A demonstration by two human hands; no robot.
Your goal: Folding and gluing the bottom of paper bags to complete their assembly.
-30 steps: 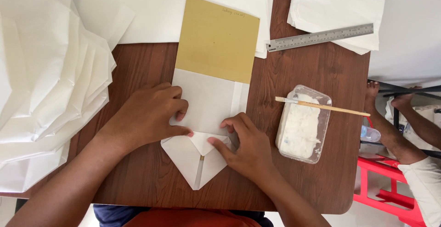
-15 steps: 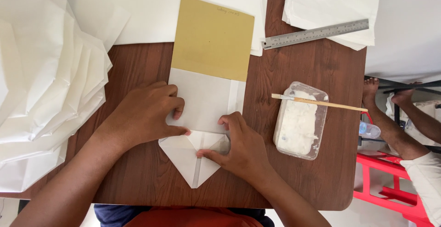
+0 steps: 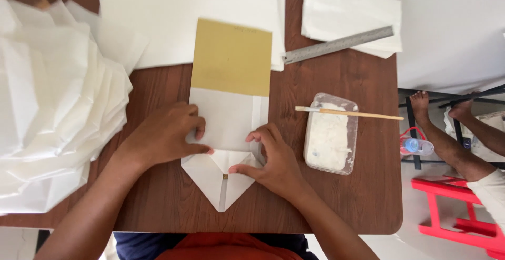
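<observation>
White paper bag [image 3: 229,128], half-folded, flat at mid-bench near front edge; lower end opened into pointed diamond flap [image 3: 221,183]. Mustard card template [image 3: 231,57] projecting from far end of bag.

Left hand [image 3: 163,136]: palm down on bag's left edge, thumb along fold line; grip flat, pressing, clenched on nothing. Right hand [image 3: 276,162]: fingertips bearing on right corner of flap, thumb at centre seam; likewise pressing, nothing grasped.

Handling, by judgement: thin, light sheet, limp apart from card insert; creases readily, tears or slides if dragged; smooth against wood, hence two-point hold. Best taken at folded edges or flap corners, not mid-panel.

Surroundings: brown wooden bench [image 3: 342,197], rounded front corners. Clear plastic tub of white paste [image 3: 329,136] just right of right hand, thin wooden stick [image 3: 350,113] laid across its rim and overhanging to right. Steel ruler [image 3: 337,45] on small white paper stack [image 3: 352,15], far right. Large white sheets [image 3: 189,18] behind template. Fanned heap of finished white bags [image 3: 52,97] crowding left side, near left forearm.

Open room: bare wood strip at front, narrow gap between bag and tub. Another person's bare feet [image 3: 421,102] and red stool [image 3: 463,218] beyond right bench edge.
</observation>
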